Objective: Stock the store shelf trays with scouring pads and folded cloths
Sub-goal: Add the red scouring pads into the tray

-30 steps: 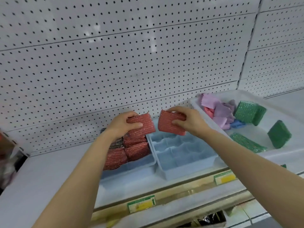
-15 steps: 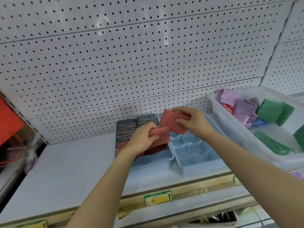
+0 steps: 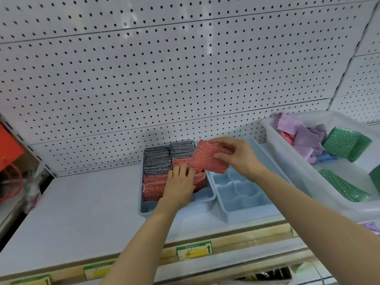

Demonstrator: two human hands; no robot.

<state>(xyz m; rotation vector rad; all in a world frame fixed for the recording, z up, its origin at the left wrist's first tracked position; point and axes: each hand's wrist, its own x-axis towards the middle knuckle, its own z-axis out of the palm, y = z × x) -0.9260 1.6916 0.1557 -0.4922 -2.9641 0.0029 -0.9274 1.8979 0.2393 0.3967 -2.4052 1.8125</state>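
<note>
A blue shelf tray [image 3: 176, 208] holds grey scouring pads [image 3: 157, 160] at the back and red scouring pads [image 3: 152, 187] in front. My left hand [image 3: 181, 185] lies flat on the red pads in that tray, fingers straight and pressing them down. My right hand [image 3: 238, 156] pinches one red scouring pad [image 3: 207, 159] and holds it above the tray's right rear corner. Right beside it stands a second blue tray [image 3: 244, 194] with bare dividers. Folded cloths [image 3: 302, 136] in purple, pink and blue lie in a white bin [image 3: 296, 167] at the right.
Green scouring pads [image 3: 345, 141] lie in the white bin too. A white pegboard wall [image 3: 185, 68] backs the shelf. Price labels [image 3: 194, 250] sit on the shelf's front rail. An orange item [image 3: 9, 147] and red cord are at the far left.
My left hand has set its red pad down into the left tray and now presses flat on the stack. My right hand has kept its red pad near the tray's back corner.
</note>
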